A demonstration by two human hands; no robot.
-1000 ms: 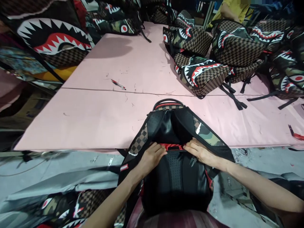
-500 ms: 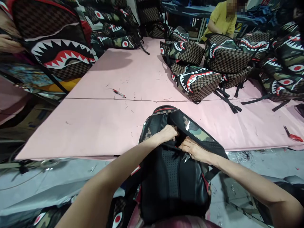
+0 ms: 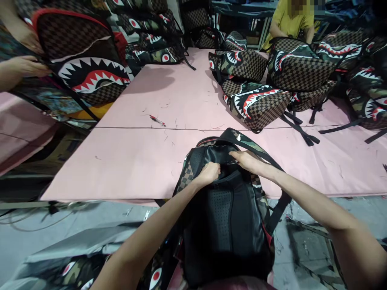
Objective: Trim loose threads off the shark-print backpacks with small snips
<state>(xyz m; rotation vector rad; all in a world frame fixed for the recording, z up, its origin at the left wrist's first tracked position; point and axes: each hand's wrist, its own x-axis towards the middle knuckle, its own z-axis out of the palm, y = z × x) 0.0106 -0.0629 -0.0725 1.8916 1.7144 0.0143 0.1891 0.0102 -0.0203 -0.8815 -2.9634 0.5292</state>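
Note:
A black backpack point(image 3: 222, 217) with a padded mesh back panel leans from my lap against the table edge, its back facing me. Checkered and camouflage panels show at its sides. My left hand point(image 3: 209, 173) is closed on the near rim of an opening near the top, fingertips partly hidden inside. My right hand point(image 3: 247, 162) pinches the far side of that opening, under the arched camouflage shoulder strap point(image 3: 252, 146). A thin shiny edge shows below the right fingers; I cannot make out what it is.
The pink table point(image 3: 127, 161) bears a red pen point(image 3: 157, 120) and loose threads. Shark-mouth backpacks point(image 3: 260, 102) are piled at the right and back. At upper left, another person's hands point(image 3: 27, 66) hold a backpack point(image 3: 87, 60). A person in yellow point(image 3: 293, 20) stands behind.
My right hand has moved up to the far side of the opening, and my left slightly down. The shoulder strap now arches higher. Metal blades seen by my right hand no longer show clearly.

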